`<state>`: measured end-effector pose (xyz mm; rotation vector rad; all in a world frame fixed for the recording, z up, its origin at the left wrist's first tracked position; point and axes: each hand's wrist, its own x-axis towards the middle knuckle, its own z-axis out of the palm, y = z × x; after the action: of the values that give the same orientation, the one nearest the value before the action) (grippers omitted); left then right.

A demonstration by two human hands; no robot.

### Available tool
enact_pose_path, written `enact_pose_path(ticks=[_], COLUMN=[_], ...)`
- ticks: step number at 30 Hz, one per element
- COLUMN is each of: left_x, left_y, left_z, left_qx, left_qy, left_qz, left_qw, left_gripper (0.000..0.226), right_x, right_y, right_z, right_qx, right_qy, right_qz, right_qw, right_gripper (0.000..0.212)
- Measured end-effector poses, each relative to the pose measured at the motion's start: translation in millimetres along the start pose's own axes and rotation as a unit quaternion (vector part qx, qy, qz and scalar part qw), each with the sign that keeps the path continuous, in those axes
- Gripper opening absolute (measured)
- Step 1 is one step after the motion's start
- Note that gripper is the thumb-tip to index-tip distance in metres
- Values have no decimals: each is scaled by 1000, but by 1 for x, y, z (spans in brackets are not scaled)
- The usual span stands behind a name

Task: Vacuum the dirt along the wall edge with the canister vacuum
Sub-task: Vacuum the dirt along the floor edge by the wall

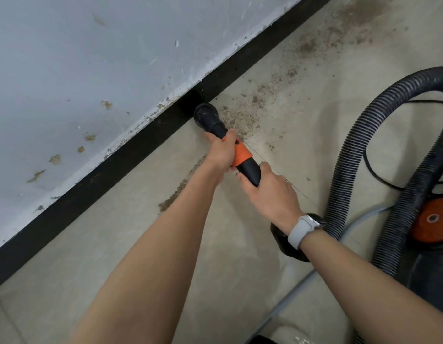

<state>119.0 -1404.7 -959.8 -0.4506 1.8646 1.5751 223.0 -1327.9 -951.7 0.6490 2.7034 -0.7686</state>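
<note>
A black vacuum nozzle (206,116) with an orange collar sits on the beige floor, its round head against the black skirting (131,155) at the wall's foot. My left hand (221,151) grips the nozzle just behind the head. My right hand (270,188), a white watch on its wrist, grips the black tube further back. Brown dirt (242,120) lies right of the head and trails up along the skirting to the top right; a small strip of dirt (180,189) shows beside my left forearm. The ribbed black hose (359,145) loops to the canister vacuum (429,244) at the right.
The grey-white wall (91,70) with chipped paint and brown spots fills the upper left. A black power cord (379,175) and a light grey cable (290,294) lie on the floor near the canister.
</note>
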Motion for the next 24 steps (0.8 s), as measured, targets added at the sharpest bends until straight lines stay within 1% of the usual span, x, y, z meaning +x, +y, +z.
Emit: enact_pose_path(ticks=[3, 7, 11, 13, 16, 18, 21, 24], left_x=[-1, -19, -36, -41, -54, -68, -96, -124], left_y=[4, -19, -31, -30, -35, -45, -70, -94], left_z=[2, 1, 13, 14, 1, -16, -41, -57], left_qx=[7, -9, -11, -31, -66, -94, -144, -167], left_qy=[-3, -24, -40, -40, 4, 57, 103, 141], left_qz=[0, 5, 9, 4, -2, 2, -38, -61], left_qw=[1000, 1000, 999, 999, 998, 994, 983, 974], left_gripper=[61, 53, 64, 66, 68, 56, 68, 68], right_x=[1, -26, -45, -47, -53, -62, -81, -103], right_y=[0, 11, 26, 27, 21, 13, 1, -2], right_z=[-1, 11, 11, 8, 6, 7, 11, 19], right_qx=[0, 6, 15, 9, -15, -30, -55, -81], right_qy=[6, 4, 8, -1, -19, -42, -102, -150], right_qz=[5, 4, 38, 39, -1, -44, -106, -147], right_qw=[1000, 1000, 999, 999, 1000, 998, 988, 974], right_gripper=[40, 39, 40, 40, 40, 40, 40, 41])
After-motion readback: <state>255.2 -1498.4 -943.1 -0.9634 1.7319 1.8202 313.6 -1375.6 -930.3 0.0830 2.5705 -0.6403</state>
